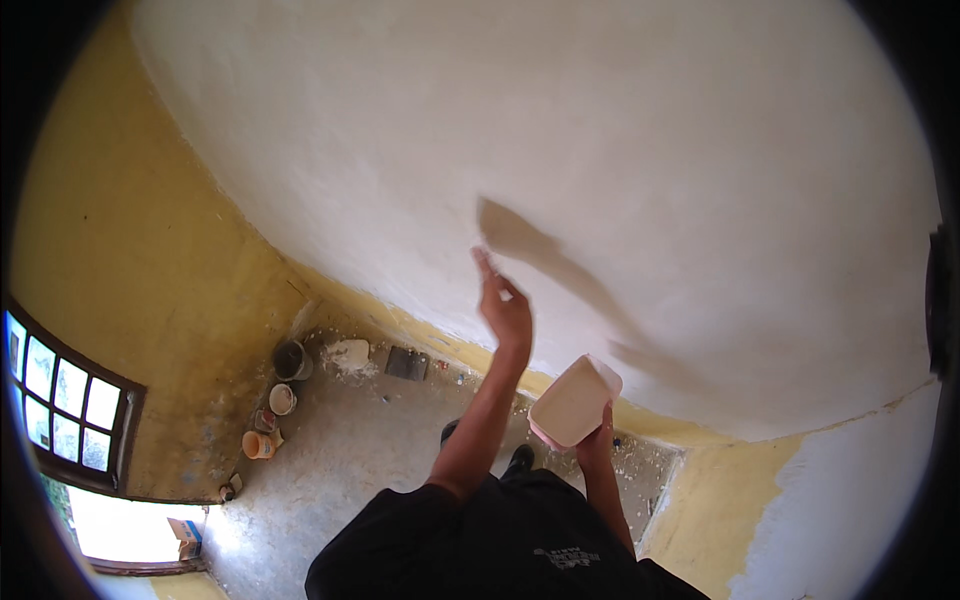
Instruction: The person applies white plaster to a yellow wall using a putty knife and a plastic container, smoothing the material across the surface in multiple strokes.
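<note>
My left hand (505, 308) is raised close to the pale plastered wall (700, 170). Its fingers are bent together as in a pinch, the foremost ones pointing up toward the surface. Motion blurs the fingertips, and I cannot make out what they hold. A dark shadow falls on the wall just beyond them. Lower and to the right, my right hand (597, 440) grips a rectangular cream-coloured tub (572, 405) with a pinkish side. The tub is tilted and stands out from the wall's lower part.
A yellow wall (150, 240) with a barred window (70, 395) rises at the left. Along its foot stand a dark bucket (292, 361) and smaller pots (257, 445). White debris (348, 353) and a grey slab (407, 363) lie on the floor. A cardboard box (186, 537) sits near the bright opening.
</note>
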Tool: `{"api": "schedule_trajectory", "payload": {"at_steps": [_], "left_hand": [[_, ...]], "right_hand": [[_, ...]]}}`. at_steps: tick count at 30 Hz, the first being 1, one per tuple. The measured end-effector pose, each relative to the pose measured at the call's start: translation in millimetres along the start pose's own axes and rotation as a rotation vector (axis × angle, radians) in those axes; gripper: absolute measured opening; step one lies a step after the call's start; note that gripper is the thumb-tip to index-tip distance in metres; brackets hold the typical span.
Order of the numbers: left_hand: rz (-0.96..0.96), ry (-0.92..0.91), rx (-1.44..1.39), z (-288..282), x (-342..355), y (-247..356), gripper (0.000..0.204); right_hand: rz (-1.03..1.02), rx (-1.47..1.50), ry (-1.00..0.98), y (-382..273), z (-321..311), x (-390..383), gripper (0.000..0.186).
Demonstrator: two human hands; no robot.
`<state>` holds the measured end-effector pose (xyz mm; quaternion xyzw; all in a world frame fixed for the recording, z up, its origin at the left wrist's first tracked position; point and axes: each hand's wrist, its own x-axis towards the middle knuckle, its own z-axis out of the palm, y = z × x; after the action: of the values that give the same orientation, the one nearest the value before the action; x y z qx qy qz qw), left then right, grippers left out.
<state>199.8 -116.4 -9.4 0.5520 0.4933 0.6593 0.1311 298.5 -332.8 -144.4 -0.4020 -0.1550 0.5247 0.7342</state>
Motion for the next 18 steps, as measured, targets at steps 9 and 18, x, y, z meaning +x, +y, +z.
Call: {"api": "schedule_trajectory", "payload": {"at_steps": [9,18], "left_hand": [[0.036,-0.362,-0.208,-5.4,-100.6,25.1,0.064],[-0.449,0.088,-0.304,-14.8,15.4,-52.3,0.018]], "right_hand": [[0.052,0.053,0.028,2.5,-26.4,-16.7,0.059],[0.041,0.164,0.035,-2.0,-42.7,-21.6,0.061]]}}
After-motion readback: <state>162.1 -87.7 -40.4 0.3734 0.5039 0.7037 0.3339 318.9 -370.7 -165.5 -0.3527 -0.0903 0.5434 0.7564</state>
